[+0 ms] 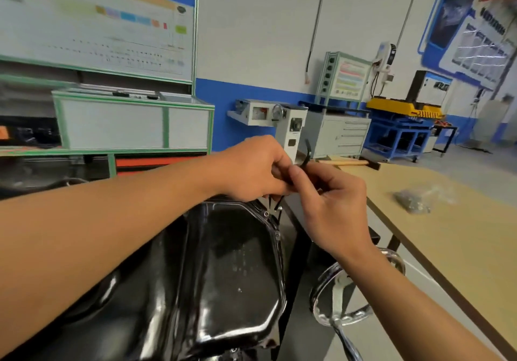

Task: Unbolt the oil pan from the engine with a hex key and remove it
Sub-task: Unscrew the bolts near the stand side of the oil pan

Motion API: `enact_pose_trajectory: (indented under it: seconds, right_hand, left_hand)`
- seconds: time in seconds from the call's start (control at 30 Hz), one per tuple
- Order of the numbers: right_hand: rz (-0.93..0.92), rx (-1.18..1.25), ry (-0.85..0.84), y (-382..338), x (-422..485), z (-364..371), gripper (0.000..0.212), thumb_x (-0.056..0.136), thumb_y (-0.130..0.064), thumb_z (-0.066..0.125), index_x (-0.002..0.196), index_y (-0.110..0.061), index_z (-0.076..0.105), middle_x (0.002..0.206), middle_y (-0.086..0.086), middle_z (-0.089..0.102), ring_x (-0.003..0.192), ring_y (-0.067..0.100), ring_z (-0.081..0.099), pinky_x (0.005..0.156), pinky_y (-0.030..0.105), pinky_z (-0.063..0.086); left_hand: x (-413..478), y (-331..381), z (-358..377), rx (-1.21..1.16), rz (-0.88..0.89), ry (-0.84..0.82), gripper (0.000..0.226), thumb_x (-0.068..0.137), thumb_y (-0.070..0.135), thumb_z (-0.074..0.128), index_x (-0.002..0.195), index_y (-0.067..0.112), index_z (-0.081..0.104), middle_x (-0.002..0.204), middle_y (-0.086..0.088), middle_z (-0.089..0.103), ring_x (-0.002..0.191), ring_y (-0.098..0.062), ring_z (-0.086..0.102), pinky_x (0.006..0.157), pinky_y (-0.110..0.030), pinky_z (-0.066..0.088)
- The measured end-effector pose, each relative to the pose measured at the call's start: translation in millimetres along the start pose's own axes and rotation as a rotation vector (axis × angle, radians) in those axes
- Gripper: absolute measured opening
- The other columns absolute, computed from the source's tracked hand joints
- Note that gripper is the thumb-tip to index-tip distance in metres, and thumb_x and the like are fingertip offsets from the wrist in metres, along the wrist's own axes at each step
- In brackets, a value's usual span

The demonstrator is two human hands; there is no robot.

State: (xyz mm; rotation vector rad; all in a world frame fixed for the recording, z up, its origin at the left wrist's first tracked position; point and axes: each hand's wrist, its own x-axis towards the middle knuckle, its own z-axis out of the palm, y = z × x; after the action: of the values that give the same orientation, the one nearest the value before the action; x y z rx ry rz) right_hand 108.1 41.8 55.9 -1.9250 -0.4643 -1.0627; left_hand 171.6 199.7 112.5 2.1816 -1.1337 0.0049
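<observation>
A glossy black oil pan fills the lower middle, facing up on the engine, with small bolts along its right flange. Above its far right corner my left hand grips a bunch of black hex keys; one key sticks up between the hands and several tips poke out below the fingers. My right hand meets the left, its thumb and fingers pinching the same set of keys.
A chrome handwheel of the engine stand sits right of the pan. A wooden workbench runs along the right with a clear bag of dark parts and a hammer. Cabinets and training boards stand behind.
</observation>
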Motion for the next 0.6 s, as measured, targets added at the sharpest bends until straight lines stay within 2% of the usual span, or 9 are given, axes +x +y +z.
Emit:
enact_pose_trajectory:
  seconds: [0.1,0.17,0.23,0.33,0.43,0.53,0.6]
  right_hand:
    - [-0.004,-0.010,-0.013,3.9,-7.3,1.0,0.014,0.096,-0.016,0.066,0.088,-0.010,0.077,0.068,0.000,0.070,0.062,0.017,0.064,0.057,0.038,0.050]
    - [-0.008,-0.034,-0.022,6.6,-12.7,3.8,0.014,0.096,-0.017,0.067,0.091,-0.011,0.078,0.070,0.000,0.071,0.062,0.018,0.065,0.058,0.042,0.051]
    - [-0.015,-0.050,-0.042,8.9,-17.0,7.3,0.014,0.096,-0.015,0.066,0.090,-0.009,0.077,0.070,0.003,0.071,0.061,0.022,0.065,0.056,0.044,0.051]
    - [-0.022,-0.036,-0.055,10.1,-19.9,10.4,0.013,0.096,-0.013,0.066,0.092,-0.007,0.077,0.071,0.006,0.072,0.063,0.024,0.066,0.057,0.046,0.052]
    - [-0.034,-0.051,-0.057,12.1,-19.6,10.1,0.013,0.096,-0.013,0.066,0.092,-0.006,0.077,0.071,0.006,0.071,0.062,0.025,0.066,0.057,0.046,0.051]
    - [-0.054,-0.068,-0.085,12.6,-20.7,10.3,0.013,0.095,-0.012,0.066,0.095,-0.007,0.077,0.071,0.005,0.072,0.062,0.022,0.065,0.057,0.045,0.051]
    - [-0.065,-0.069,-0.087,11.4,-21.8,10.5,0.012,0.095,-0.011,0.066,0.099,-0.008,0.078,0.071,0.003,0.071,0.061,0.019,0.065,0.057,0.043,0.051]
  left_hand:
    - [0.0,-2.8,1.6,0.005,-0.013,-0.044,0.009,0.087,0.012,0.076,0.095,0.015,0.078,0.081,0.005,0.078,0.079,-0.008,0.074,0.077,-0.022,0.059]
    - [-2.8,-4.2,1.4,0.024,-0.015,-0.057,0.010,0.086,0.011,0.076,0.087,0.021,0.077,0.079,0.008,0.077,0.076,-0.003,0.073,0.073,-0.017,0.057]
    - [-4.2,-5.6,0.8,0.068,-0.018,-0.065,0.016,0.085,0.013,0.077,0.081,0.028,0.074,0.077,0.009,0.076,0.075,-0.003,0.072,0.074,-0.021,0.058]
    - [-4.5,-6.7,2.1,0.115,-0.033,-0.071,0.014,0.085,0.015,0.077,0.079,0.027,0.073,0.075,0.006,0.076,0.076,-0.010,0.072,0.079,-0.034,0.060]
    - [-4.5,-6.9,4.3,0.125,-0.051,-0.072,0.012,0.085,0.015,0.077,0.081,0.025,0.073,0.079,0.004,0.077,0.078,-0.011,0.073,0.082,-0.037,0.059]
    - [-4.0,-8.7,6.1,0.196,-0.053,-0.097,0.002,0.085,0.016,0.076,0.087,0.017,0.076,0.080,-0.002,0.076,0.081,-0.021,0.072,0.082,-0.043,0.057]
    - [-3.7,-9.2,6.8,0.224,-0.051,-0.095,0.007,0.085,0.017,0.076,0.092,0.016,0.077,0.081,-0.003,0.076,0.082,-0.023,0.071,0.082,-0.044,0.057]
